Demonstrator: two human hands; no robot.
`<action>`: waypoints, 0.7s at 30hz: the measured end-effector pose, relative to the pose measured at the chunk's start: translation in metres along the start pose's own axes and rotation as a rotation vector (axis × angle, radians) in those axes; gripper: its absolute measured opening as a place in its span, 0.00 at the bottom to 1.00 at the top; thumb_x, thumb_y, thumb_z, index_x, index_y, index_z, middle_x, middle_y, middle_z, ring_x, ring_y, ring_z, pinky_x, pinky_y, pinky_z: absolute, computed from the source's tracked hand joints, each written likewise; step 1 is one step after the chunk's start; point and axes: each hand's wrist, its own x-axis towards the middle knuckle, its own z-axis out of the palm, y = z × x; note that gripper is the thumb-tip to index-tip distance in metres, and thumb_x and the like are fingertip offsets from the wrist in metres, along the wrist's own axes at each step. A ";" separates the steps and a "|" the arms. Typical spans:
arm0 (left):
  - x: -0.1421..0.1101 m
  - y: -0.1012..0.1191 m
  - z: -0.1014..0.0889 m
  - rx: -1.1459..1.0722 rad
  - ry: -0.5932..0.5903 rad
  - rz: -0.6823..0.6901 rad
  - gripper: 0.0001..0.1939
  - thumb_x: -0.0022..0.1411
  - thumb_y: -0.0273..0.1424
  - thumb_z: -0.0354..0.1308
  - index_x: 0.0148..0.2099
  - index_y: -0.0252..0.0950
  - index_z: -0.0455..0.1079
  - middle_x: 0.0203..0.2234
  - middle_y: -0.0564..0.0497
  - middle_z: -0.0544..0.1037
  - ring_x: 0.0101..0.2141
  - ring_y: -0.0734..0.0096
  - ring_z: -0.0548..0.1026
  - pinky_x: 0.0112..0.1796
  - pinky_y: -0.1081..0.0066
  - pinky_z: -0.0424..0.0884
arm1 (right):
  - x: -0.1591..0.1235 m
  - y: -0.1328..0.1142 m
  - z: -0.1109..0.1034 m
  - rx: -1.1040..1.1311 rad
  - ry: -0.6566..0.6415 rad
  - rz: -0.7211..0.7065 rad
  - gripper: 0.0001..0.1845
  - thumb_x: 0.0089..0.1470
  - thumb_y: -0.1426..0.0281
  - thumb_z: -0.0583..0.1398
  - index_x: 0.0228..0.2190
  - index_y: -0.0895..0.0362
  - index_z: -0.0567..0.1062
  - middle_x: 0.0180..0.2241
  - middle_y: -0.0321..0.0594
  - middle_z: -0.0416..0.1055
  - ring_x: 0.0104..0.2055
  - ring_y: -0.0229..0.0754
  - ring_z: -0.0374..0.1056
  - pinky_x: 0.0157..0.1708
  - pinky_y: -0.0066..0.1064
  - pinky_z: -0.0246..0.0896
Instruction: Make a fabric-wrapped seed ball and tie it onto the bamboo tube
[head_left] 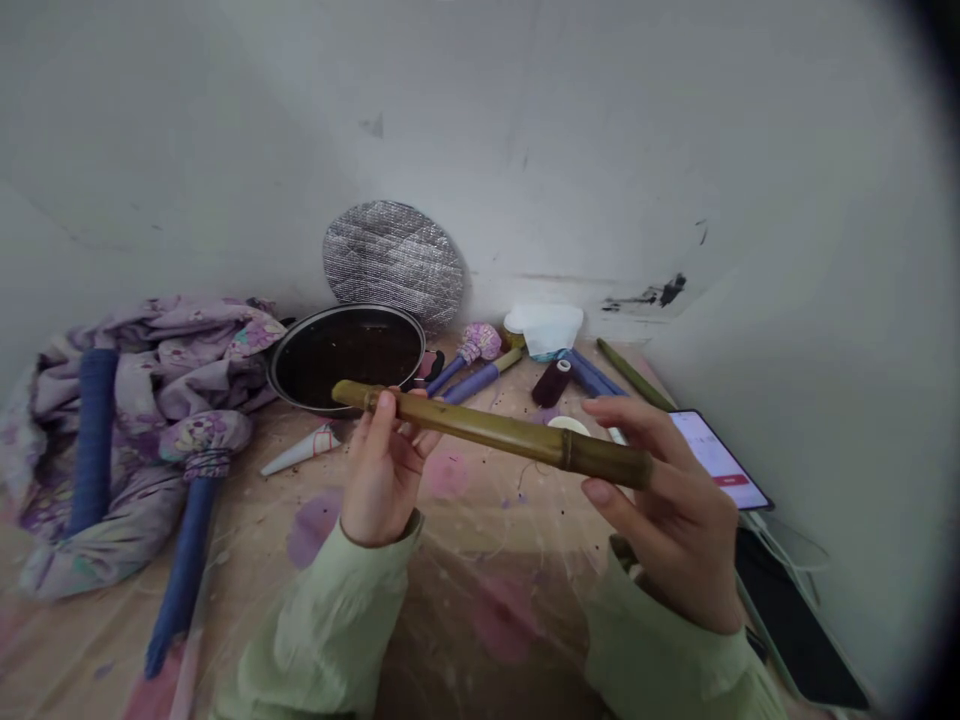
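Observation:
I hold a greenish-brown bamboo stick [487,431] level in front of me with both hands. My left hand [382,475] wraps its fingers round the left part of the stick, thumb up along it. At the stick's right end, my right hand [667,505] pinches it between thumb and fingers. Both sleeves are pale green. Behind the stick stands a dark round pan [346,356] filled with dark material.
A heap of purple flowered cloth [150,400] with blue-wrapped sticks [184,560] lies at the left. Further wrapped sticks [472,375], a dark thread spool [553,383], a white bag [545,328] and a quilted silver disc [394,262] sit by the wall. A lit phone [716,460] lies at the right.

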 end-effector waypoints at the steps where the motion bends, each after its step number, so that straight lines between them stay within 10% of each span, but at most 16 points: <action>1: -0.001 0.001 -0.001 0.018 -0.022 0.028 0.09 0.54 0.33 0.62 0.36 0.36 0.69 0.29 0.54 0.80 0.33 0.70 0.79 0.32 0.74 0.77 | 0.000 0.001 -0.002 0.005 -0.019 0.004 0.12 0.48 0.78 0.61 0.35 0.52 0.75 0.48 0.41 0.66 0.50 0.48 0.61 0.50 0.46 0.56; 21: -0.021 0.024 0.009 0.102 -0.109 0.326 0.09 0.53 0.35 0.59 0.38 0.40 0.69 0.30 0.55 0.78 0.34 0.67 0.77 0.37 0.68 0.74 | -0.001 0.008 0.024 0.273 -0.027 0.200 0.10 0.55 0.71 0.59 0.38 0.48 0.76 0.45 0.35 0.70 0.48 0.40 0.65 0.50 0.34 0.59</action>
